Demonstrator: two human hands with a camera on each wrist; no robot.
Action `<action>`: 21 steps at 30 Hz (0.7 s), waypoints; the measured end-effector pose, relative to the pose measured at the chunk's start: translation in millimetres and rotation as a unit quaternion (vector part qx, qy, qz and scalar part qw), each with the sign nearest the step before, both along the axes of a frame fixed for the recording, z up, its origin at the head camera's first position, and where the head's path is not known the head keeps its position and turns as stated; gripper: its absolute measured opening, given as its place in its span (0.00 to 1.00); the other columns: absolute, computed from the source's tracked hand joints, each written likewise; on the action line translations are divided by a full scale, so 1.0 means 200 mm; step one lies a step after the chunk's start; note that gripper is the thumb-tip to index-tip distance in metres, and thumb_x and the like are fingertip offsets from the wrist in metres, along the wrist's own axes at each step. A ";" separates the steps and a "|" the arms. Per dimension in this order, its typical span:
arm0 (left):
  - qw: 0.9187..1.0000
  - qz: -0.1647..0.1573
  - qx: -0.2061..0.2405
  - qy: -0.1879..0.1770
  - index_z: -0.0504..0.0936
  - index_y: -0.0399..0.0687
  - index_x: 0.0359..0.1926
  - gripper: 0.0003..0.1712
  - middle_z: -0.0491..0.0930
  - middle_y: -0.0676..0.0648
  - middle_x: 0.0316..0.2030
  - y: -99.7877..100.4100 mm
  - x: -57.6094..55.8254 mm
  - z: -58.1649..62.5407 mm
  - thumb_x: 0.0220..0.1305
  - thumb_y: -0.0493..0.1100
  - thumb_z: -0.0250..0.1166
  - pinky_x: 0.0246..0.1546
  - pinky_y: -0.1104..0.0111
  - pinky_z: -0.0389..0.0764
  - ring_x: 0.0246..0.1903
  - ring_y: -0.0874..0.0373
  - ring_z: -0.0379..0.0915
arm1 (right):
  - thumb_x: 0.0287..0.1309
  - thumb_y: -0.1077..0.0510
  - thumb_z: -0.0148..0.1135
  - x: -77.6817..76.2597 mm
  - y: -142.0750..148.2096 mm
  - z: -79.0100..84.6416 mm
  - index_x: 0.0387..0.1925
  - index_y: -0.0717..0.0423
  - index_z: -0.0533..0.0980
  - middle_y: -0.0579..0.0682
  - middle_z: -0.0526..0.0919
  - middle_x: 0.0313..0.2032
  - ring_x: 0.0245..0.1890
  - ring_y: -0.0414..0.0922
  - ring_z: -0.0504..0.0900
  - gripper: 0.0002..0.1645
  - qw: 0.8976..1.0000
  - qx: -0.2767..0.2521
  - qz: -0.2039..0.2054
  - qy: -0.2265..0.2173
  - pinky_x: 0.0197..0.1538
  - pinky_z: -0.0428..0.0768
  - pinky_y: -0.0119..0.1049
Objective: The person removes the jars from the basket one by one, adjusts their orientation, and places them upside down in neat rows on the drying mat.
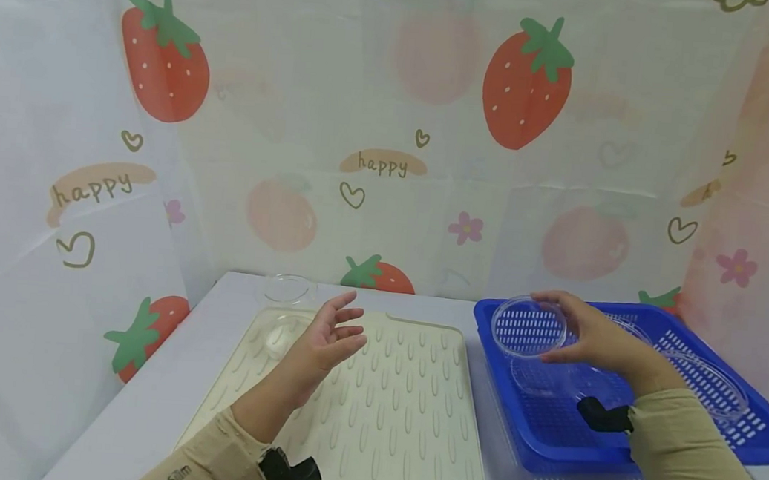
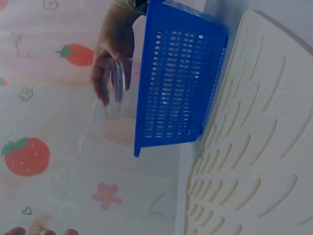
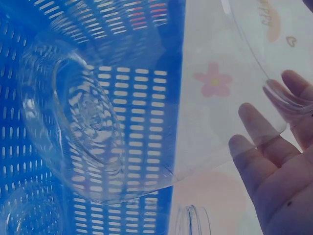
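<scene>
My right hand (image 1: 595, 340) grips a clear, shallow round dish (image 1: 504, 345) by its edge, above the near-left part of a blue basket (image 1: 584, 453). In the left wrist view the same clear dish (image 2: 115, 90) is seen nearly edge-on beyond the basket's rim. More clear dishes (image 3: 90, 122) lie inside the basket. My left hand (image 1: 326, 344) hovers over a cream drying mat (image 1: 403, 449), fingers apart and holding nothing. Behind that hand, a clear round piece (image 1: 277, 337) stands on the mat's back left, partly hidden by the wrist.
Another clear round piece (image 1: 287, 287) is at the table's back edge, left of centre. A white sheet (image 1: 395, 84) printed with strawberries hangs close behind and beside the table. The basket's raised blue wall stands just right of the mat.
</scene>
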State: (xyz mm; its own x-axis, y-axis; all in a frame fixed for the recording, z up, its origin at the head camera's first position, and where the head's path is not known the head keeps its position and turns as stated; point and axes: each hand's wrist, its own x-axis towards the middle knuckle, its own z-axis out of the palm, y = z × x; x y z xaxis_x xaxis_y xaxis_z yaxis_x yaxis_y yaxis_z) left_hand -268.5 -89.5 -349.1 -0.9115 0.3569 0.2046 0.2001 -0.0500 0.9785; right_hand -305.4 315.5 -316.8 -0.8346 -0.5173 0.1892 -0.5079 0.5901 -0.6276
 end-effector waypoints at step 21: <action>1.000 0.003 -0.005 -0.008 0.49 0.58 0.68 0.39 0.55 0.44 0.63 0.01 0.00 -0.01 0.60 0.41 0.59 0.61 0.52 0.60 0.61 0.47 0.55 | 0.42 0.57 0.72 0.03 -0.02 0.06 0.63 0.57 0.55 0.58 0.55 0.66 0.64 0.62 0.54 0.49 0.999 -0.015 -0.004 0.042 0.61 0.57 0.55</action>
State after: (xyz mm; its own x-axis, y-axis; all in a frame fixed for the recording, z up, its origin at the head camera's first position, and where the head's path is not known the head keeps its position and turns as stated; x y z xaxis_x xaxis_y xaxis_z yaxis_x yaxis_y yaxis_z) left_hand -267.9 -88.2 -351.2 -0.9168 0.3533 0.1860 0.1840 -0.0397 0.9821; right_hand -300.2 311.7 -305.6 -0.8187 -0.5044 0.2744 -0.5557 0.5754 -0.6001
